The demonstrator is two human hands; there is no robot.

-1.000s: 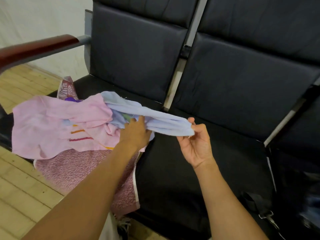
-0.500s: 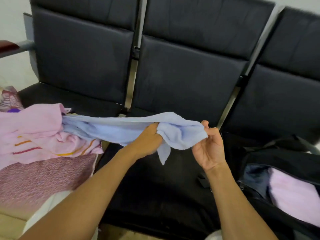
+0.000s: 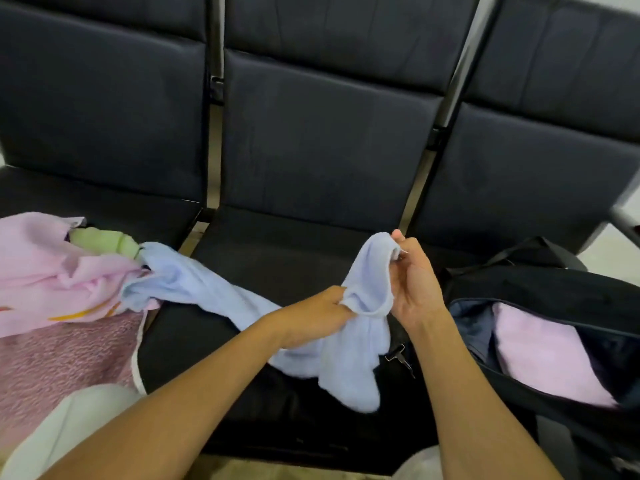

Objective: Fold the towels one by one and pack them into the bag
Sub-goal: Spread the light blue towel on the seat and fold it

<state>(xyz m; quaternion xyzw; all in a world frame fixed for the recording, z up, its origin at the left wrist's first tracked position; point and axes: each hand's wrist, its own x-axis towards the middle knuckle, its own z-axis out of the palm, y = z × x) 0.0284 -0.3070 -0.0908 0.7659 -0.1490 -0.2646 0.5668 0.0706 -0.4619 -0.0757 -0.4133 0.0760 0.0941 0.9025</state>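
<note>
no legible txt, no labels, brands or nos. (towels, bag plain)

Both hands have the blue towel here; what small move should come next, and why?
Probably draw the blue towel clear of the pink towel pile: the right hand pinches one corner, the left hand grips lower, and its far end rests against that pile.

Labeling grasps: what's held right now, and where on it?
Both hands hold the light blue towel: right hand pinches its raised top edge, left hand grips the bunched cloth just below.
</note>
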